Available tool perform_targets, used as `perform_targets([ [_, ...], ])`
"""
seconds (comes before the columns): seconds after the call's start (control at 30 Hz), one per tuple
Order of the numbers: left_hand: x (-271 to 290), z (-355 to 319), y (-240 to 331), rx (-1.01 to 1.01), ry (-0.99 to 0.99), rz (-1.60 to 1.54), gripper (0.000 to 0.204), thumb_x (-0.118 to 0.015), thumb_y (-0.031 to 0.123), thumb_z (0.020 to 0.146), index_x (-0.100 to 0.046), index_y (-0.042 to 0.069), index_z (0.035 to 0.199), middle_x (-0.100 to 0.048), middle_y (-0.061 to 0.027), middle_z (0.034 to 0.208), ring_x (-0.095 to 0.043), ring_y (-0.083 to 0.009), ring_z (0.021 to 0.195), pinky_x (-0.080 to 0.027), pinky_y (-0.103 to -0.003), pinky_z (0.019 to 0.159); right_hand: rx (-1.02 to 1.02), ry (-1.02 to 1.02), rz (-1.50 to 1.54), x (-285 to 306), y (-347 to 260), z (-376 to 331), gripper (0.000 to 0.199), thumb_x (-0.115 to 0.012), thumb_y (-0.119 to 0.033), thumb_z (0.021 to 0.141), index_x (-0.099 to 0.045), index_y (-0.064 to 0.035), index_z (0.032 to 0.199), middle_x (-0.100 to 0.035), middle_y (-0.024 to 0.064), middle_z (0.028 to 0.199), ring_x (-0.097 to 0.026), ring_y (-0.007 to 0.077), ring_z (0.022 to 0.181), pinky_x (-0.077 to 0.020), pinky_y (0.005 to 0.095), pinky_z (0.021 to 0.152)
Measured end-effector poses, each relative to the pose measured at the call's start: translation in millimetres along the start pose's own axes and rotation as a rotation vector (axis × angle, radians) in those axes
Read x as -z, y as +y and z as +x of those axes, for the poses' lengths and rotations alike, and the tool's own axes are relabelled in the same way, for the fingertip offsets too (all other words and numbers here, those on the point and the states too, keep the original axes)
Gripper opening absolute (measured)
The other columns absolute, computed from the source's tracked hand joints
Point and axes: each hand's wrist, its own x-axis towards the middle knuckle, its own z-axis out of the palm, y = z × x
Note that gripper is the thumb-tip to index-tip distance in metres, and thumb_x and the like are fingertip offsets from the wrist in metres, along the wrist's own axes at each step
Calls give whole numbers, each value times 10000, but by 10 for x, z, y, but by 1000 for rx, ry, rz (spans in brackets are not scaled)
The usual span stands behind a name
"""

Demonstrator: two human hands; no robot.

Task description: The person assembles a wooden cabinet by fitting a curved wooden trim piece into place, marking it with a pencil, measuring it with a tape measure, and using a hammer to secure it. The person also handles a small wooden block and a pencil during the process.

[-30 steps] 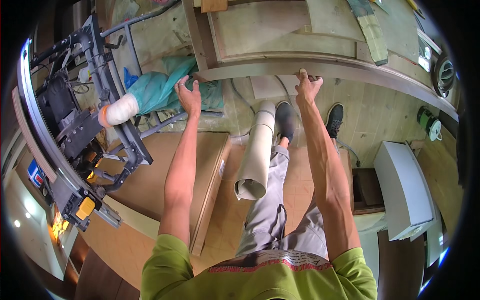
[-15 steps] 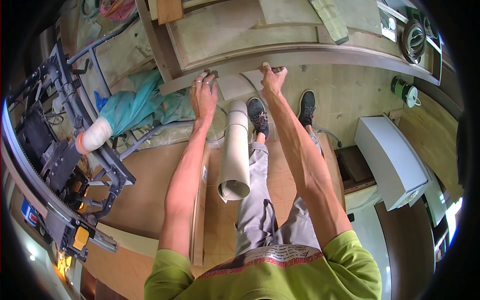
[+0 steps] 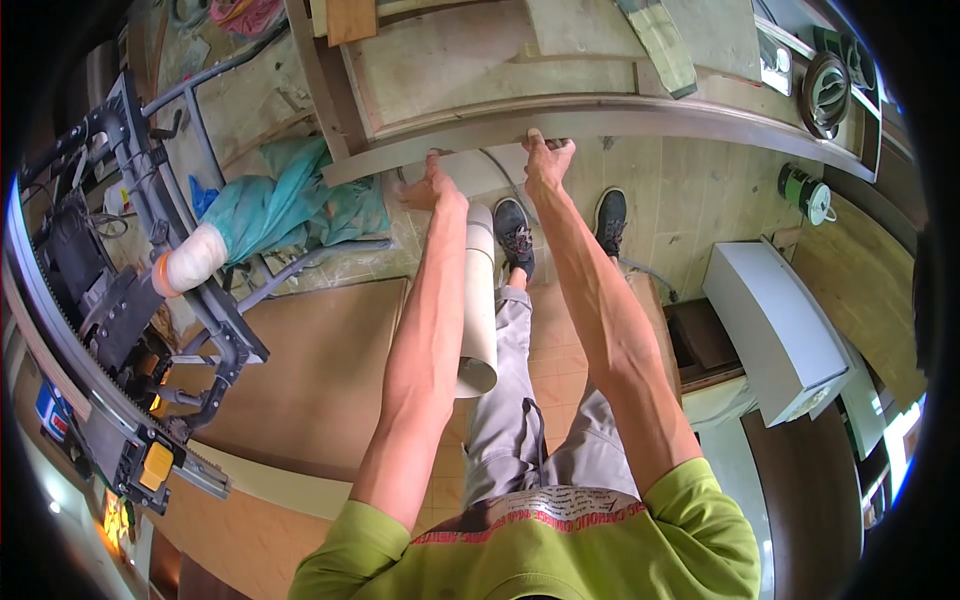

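A long brown edging strip point(image 3: 400, 153) runs along the front edge of a wooden panel frame point(image 3: 500, 75); its left end sticks out past the frame. My right hand point(image 3: 548, 163) grips its lower edge, thumb on the face and fingers curled beneath. Just below the strip, to the left, my left hand point(image 3: 434, 187) is turned with the thumb up and the fingers apart, pointing left and a little blurred. A pale sheet point(image 3: 480, 172) lies on the floor between the hands. Between my forearms stands a beige roll of sheet material point(image 3: 481, 300), partly hidden by my left arm.
On the left is a saw-like machine point(image 3: 150, 250) on a tubular stand, with a teal dust bag point(image 3: 265, 220). A can point(image 3: 806, 194), a white box point(image 3: 775, 320) and a coiled band point(image 3: 826, 95) are at the right. A large brown board point(image 3: 300, 370) lies left of my legs.
My left hand has come off the strip's face, moved slightly right and down, and rolled thumb-up. The left forearm now covers part of the roll. My right hand stays put.
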Motion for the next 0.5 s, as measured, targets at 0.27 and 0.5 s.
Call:
perform_targets([
  [0.27, -417, -1009, 307, 517, -505, 80, 1146, -941, 362, 608, -222, 85, 1456, -552, -138, 1270, -570, -283, 1022, -466, -422, 671, 61, 32, -47, 190, 32, 177, 600, -698, -43, 862, -308, 31, 1312, -591, 90, 908, -565, 155, 752, -461, 302, 638],
  [0.5, -617, -914, 52, 249, -489, -107, 936, -919, 168, 659, -305, -29, 1338, -586, -171, 1205, -599, -278, 1070, -516, -389, 957, 49, 40, -68, 158, 85, 93, 629, -730, -136, 871, -337, 48, 1327, -619, 142, 1021, -639, 197, 805, -509, 329, 738],
])
